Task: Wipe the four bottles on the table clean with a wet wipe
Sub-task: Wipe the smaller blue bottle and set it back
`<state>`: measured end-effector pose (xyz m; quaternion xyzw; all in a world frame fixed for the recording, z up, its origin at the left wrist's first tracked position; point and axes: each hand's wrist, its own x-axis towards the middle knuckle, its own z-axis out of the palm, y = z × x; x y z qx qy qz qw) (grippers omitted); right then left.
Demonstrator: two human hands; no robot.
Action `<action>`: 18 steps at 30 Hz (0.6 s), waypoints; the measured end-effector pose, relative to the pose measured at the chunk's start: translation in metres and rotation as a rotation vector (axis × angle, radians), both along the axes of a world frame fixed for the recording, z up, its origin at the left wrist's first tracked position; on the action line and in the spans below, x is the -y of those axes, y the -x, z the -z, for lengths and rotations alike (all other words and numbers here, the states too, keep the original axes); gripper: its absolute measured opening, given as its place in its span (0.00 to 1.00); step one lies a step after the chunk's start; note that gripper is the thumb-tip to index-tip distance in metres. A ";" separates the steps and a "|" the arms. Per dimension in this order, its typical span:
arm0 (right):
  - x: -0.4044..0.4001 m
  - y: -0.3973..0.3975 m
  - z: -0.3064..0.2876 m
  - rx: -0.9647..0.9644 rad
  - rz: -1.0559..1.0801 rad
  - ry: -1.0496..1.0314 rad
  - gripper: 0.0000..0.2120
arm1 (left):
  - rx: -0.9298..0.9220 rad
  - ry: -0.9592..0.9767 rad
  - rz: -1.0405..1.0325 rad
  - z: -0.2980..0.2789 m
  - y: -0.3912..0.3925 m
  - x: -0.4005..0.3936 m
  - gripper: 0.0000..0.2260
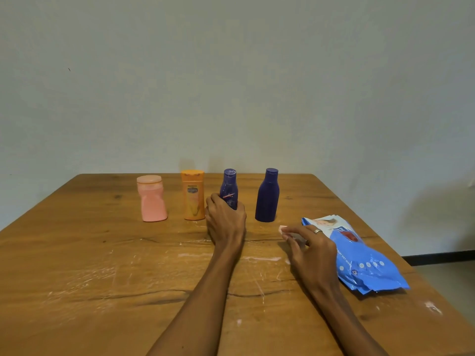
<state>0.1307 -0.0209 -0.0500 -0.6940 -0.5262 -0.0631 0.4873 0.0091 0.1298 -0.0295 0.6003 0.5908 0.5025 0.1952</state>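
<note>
Four bottles stand upright in a row near the far edge of the tabletop [102,253]: a pink bottle [152,200], an orange bottle [193,199], a slim dark blue bottle [229,187] and a wider dark blue bottle [267,196]. The left hand [225,219] wraps around the lower part of the slim dark blue bottle, its fingers [213,199] curled against the bottle's side, so the orange bottle sits just to the left of those fingers and the wider dark blue bottle well apart to their right. The right hand [312,246], with a ring on one finger, lies nearer the viewer; its fingers [291,231] pinch a small pale wet wipe [282,230] at their tips. Just right of these fingers, touching the hand, lies a blue wet-wipe pack [365,265], flat on the tabletop.

The tabletop is worn brown wood with dark cracks along the grain and many pale scratches and whitish smears. Behind it rises a plain pale wall [231,86]; at far right a dark skirting strip and a bit of floor show.

The pack carries white lettering, of which "BABY WET" can be partly read, and a small picture at its far end. The labels on the orange and slim blue bottles are too blurred to read.
</note>
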 end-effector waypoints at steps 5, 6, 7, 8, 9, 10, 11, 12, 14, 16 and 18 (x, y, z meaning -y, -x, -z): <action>0.000 0.001 -0.001 -0.002 -0.011 0.008 0.11 | 0.041 -0.051 0.095 -0.002 0.006 0.011 0.20; 0.001 0.001 -0.002 -0.003 -0.013 0.009 0.11 | 0.087 -0.049 0.138 -0.003 0.008 0.015 0.20; 0.001 0.001 -0.003 -0.004 -0.017 0.010 0.11 | 0.143 -0.045 0.187 -0.006 0.011 0.020 0.19; 0.002 0.001 -0.003 -0.002 -0.020 0.011 0.11 | 0.192 -0.038 0.238 -0.008 0.015 0.025 0.19; 0.002 0.002 -0.004 0.001 -0.023 0.013 0.11 | 0.230 -0.029 0.287 -0.010 0.019 0.031 0.19; 0.002 0.002 -0.004 0.003 -0.025 0.016 0.11 | 0.257 -0.019 0.333 -0.011 0.025 0.037 0.18; 0.003 0.003 -0.005 0.005 -0.028 0.018 0.11 | 0.283 -0.009 0.375 -0.011 0.031 0.042 0.17; 0.004 0.004 -0.005 0.008 -0.030 0.020 0.11 | 0.309 -0.002 0.413 -0.011 0.038 0.046 0.17; 0.006 0.007 -0.007 0.013 -0.034 0.017 0.11 | 0.368 0.028 0.476 -0.010 0.051 0.052 0.20; 0.011 0.011 -0.009 0.014 -0.040 0.002 0.12 | 0.433 0.065 0.511 -0.010 0.065 0.057 0.24; 0.016 0.017 -0.011 0.019 -0.051 -0.012 0.12 | 0.528 0.107 0.557 -0.010 0.078 0.061 0.23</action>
